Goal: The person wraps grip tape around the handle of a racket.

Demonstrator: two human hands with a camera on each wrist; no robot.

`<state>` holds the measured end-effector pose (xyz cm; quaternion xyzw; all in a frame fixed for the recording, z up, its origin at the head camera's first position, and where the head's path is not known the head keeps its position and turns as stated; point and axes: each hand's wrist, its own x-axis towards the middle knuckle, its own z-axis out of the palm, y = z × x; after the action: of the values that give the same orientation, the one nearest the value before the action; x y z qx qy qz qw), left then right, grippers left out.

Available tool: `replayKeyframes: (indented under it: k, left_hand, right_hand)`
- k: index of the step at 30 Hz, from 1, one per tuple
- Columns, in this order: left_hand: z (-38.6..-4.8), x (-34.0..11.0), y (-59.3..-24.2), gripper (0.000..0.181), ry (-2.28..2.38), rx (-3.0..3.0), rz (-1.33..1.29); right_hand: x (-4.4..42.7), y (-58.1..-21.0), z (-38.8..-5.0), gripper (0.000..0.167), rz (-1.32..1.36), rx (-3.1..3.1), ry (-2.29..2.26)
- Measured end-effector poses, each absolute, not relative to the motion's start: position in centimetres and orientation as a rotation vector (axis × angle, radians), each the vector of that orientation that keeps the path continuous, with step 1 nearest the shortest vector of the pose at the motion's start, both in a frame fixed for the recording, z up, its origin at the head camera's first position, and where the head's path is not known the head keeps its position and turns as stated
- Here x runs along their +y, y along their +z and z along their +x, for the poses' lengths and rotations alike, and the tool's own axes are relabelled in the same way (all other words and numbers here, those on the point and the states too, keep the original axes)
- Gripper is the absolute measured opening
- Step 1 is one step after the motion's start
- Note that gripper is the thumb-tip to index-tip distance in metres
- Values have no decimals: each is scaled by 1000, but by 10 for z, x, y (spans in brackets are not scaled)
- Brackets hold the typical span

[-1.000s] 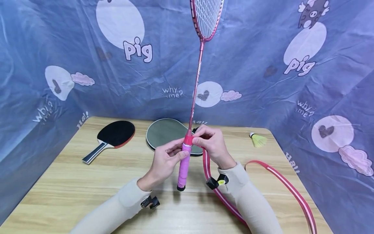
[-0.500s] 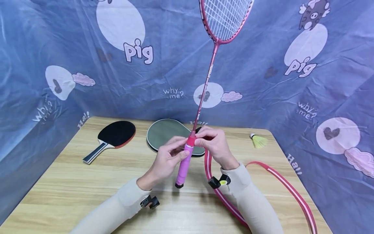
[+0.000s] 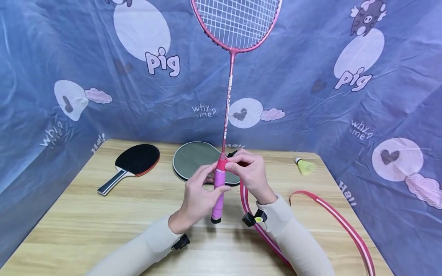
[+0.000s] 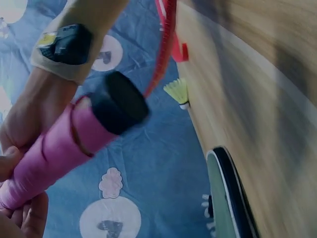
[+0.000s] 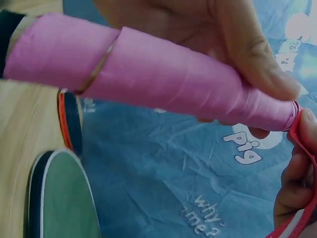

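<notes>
A badminton racket point(image 3: 228, 96) stands nearly upright over the table, its strings facing me and the top of its head cut off by the head view. My left hand point(image 3: 198, 197) holds its pink-wrapped handle point(image 3: 219, 182), thumb across the front and fingers behind. My right hand point(image 3: 249, 170) pinches red grip tape point(image 3: 222, 165) against the top of the handle. From there the long tape hangs down and loops over the table at right. In the right wrist view, a narrow gap shows between turns of the pink wrap point(image 5: 148, 69); its black end cap point(image 4: 121, 101) points at the left wrist camera.
A black table tennis bat point(image 3: 138, 159) lies at the back left of the wooden table point(image 3: 86, 230). Behind my hands is a green, white-edged paddle case point(image 3: 193, 157). A yellow shuttlecock point(image 3: 305, 167) lies at the back right. Blue printed cloth point(image 3: 193, 84) encloses the table.
The racket has turned about its shaft, so its face shows wider. Its head leaned right, then swung back left. My left thumb and wrist have shifted round the handle; the right hand still pinches the tape.
</notes>
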<state>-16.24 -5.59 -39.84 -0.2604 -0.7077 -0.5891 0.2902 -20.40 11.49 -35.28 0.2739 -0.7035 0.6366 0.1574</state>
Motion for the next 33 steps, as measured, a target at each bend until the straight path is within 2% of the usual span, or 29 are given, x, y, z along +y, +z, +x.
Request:
replayKeyframes:
  k: [9,19,28,33]
  left_hand:
    - [-161,-60,-391,59,-1773,-1987,-653]
    - [-162,-63,-389,53,-1924,-1966,-646]
    - [-159,-65,-385,52,-2109,-1909,-767]
    - [-158,-68,-384,51,-2146,-1899,-796]
  right_hand:
    - [120,-347,-205,9,848,-2123,1516]
    - [135,-337,-205,10,1002,-2205,1432]
    - [133,-336,-204,4,964,-2141,1622]
    - [128,-342,-205,10,883,-2110,1898]
